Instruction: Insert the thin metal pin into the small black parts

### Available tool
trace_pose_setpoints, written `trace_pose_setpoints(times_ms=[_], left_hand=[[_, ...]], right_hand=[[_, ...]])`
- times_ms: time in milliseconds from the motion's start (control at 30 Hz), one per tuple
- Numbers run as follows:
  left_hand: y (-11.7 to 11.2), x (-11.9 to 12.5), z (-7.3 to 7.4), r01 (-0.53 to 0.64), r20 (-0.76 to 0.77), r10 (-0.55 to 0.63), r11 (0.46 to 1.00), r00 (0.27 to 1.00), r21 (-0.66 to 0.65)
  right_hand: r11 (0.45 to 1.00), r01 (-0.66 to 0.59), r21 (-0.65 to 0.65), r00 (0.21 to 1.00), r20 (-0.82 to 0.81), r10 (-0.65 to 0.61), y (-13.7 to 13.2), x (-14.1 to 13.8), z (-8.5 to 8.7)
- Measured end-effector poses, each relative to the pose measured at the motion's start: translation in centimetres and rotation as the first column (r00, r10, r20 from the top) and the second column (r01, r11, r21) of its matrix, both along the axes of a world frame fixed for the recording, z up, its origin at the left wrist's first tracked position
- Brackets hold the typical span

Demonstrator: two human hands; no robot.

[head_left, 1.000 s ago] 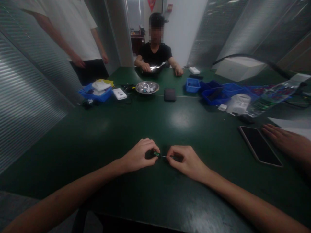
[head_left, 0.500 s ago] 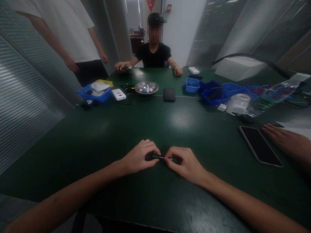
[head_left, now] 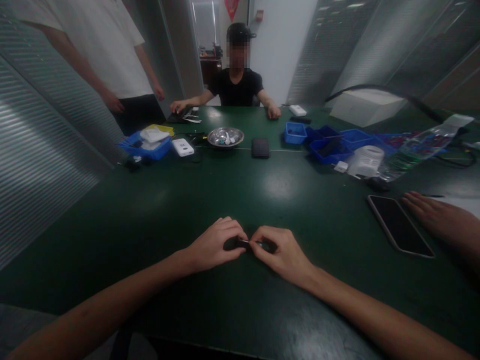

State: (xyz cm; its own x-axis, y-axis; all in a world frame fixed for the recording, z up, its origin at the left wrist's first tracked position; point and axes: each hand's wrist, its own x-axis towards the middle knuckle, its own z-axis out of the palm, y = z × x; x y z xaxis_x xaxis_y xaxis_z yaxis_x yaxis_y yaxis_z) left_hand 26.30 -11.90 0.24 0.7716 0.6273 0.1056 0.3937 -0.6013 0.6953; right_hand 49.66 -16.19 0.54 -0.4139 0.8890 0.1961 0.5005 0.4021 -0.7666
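Observation:
My left hand (head_left: 217,242) is closed in a pinch just above the green table (head_left: 195,310). Between its thumb and fingers sits one end of a small thin object (head_left: 243,242), dark with a pale, shiny section. My right hand (head_left: 283,250) pinches the other side, and a bit of green shows inside its curled fingers. Fingertips of both hands nearly meet. The object is too small and too covered to name its kind.
A phone (head_left: 399,225) lies at the right beside another person's hand (head_left: 438,210). Farther back are a metal bowl (head_left: 225,145), a black square case (head_left: 260,148), blue trays (head_left: 295,134), a plastic bottle (head_left: 423,147) and a white power bank (head_left: 183,147). A person sits opposite.
My right hand has shifted slightly left, narrowing the gap between my fingertips. Less green shows at my left fingers. Across the table, the seated person's hand moved left and pale strips now show beside it.

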Motion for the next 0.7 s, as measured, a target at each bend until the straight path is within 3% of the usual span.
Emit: trace_pose_setpoints(times_ms=[200,367,500,633,700], left_hand=[[0.3,-1.9,0.6,0.117,0.009,-0.116,0.992,0.993,-0.051],[2.1,-6.5,-0.5,0.112,-0.040,-0.113,0.993,0.993,-0.020],[6.4,-12.6,-1.5,-0.103,-0.099,0.113,0.990,0.989,0.099],[10.6,-19.5,-1.7,-0.433,-0.118,0.470,0.867,0.875,0.244],[11.6,-22.1,-1.6,-0.521,-0.114,0.564,0.810,0.818,0.271]], right_hand=[[0.997,0.055,-0.054,0.997,-0.046,-0.058,-0.1,0.9,0.0],[0.997,0.056,-0.056,0.996,-0.063,-0.060,-0.1,1.1,0.0],[0.998,0.047,-0.050,0.996,-0.068,-0.050,-0.1,1.2,-0.1],[0.998,0.041,-0.048,0.997,-0.067,-0.044,-0.1,1.3,-0.2],[0.998,0.038,-0.050,0.997,-0.066,-0.042,-0.2,1.2,-0.2]])
